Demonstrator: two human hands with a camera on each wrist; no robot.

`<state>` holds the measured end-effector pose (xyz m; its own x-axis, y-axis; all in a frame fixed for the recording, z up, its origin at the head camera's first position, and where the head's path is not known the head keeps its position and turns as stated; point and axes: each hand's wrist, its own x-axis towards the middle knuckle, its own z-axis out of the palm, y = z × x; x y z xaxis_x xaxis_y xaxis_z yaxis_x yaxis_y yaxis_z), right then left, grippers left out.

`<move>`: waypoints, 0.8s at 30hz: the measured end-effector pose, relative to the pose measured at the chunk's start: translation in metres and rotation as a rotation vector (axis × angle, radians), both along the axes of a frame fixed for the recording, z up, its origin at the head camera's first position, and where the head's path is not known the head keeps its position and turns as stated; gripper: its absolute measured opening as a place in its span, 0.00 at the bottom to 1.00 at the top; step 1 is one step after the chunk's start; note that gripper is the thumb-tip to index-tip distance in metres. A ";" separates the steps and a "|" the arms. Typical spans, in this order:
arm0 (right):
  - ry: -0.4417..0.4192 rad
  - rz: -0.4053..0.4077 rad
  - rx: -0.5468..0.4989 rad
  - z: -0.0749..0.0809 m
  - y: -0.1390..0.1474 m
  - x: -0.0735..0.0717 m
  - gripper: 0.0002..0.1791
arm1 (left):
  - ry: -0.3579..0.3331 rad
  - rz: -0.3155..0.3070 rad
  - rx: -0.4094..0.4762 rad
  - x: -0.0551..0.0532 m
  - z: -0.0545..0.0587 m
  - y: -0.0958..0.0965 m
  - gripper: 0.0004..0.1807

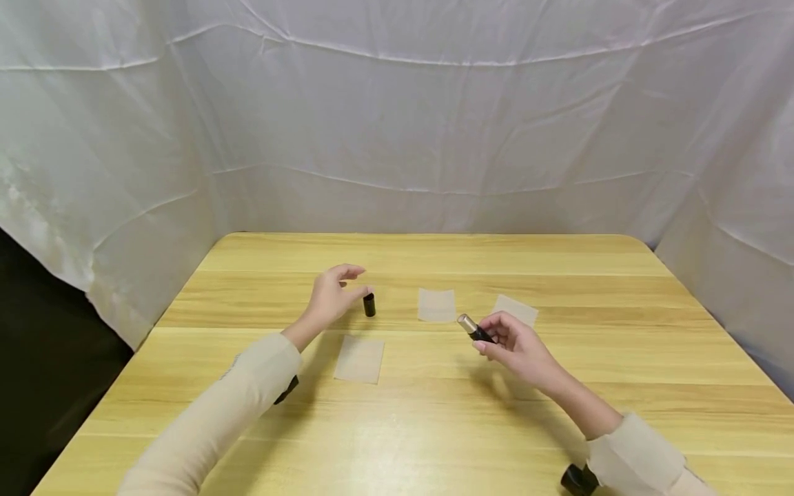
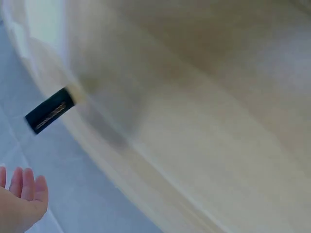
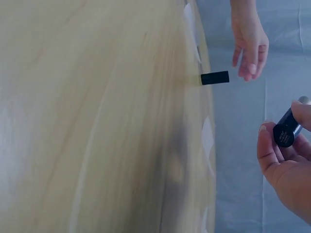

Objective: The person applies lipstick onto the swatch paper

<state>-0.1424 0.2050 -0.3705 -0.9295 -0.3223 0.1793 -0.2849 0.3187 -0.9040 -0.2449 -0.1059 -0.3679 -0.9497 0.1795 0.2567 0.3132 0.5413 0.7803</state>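
A black lipstick cap (image 1: pixel 369 305) stands upright on the table, left of the middle. In the left wrist view, gold lettering runs along the cap (image 2: pixel 49 110). Just beside it is my left hand (image 1: pixel 329 296), fingers loosely bent with nothing in them; both wrist views show a gap between hand and cap. My right hand (image 1: pixel 521 350) pinches an uncapped lipstick (image 1: pixel 476 331) above the table, its metallic end tilted up and to the left. The round black base of the lipstick (image 3: pixel 284 135) faces the right wrist camera.
Three pale square sheets lie on the wooden table (image 1: pixel 397 441): a near-left sheet (image 1: pixel 360 359), a middle sheet (image 1: pixel 437 305) and a right sheet (image 1: pixel 516 309) behind the right hand. White curtains (image 1: pixel 397 124) hang around the back and sides.
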 end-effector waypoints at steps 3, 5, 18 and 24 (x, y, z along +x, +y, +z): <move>0.010 -0.019 -0.027 0.002 -0.003 0.002 0.13 | 0.031 0.018 0.044 0.002 0.008 0.001 0.19; 0.020 -0.033 -0.055 0.003 -0.006 0.003 0.13 | 0.038 0.017 0.089 0.005 0.013 0.002 0.19; 0.064 -0.088 -0.202 0.013 -0.024 0.007 0.14 | 0.012 -0.033 0.296 0.030 0.030 0.029 0.16; 0.048 -0.095 -0.244 0.014 -0.031 0.009 0.14 | -0.046 -0.092 0.382 0.044 0.024 0.044 0.15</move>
<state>-0.1337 0.1736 -0.3566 -0.9421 -0.1759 0.2856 -0.3086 0.1207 -0.9435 -0.2006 -0.0615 -0.3443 -0.9460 0.1645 0.2793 0.3072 0.1809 0.9343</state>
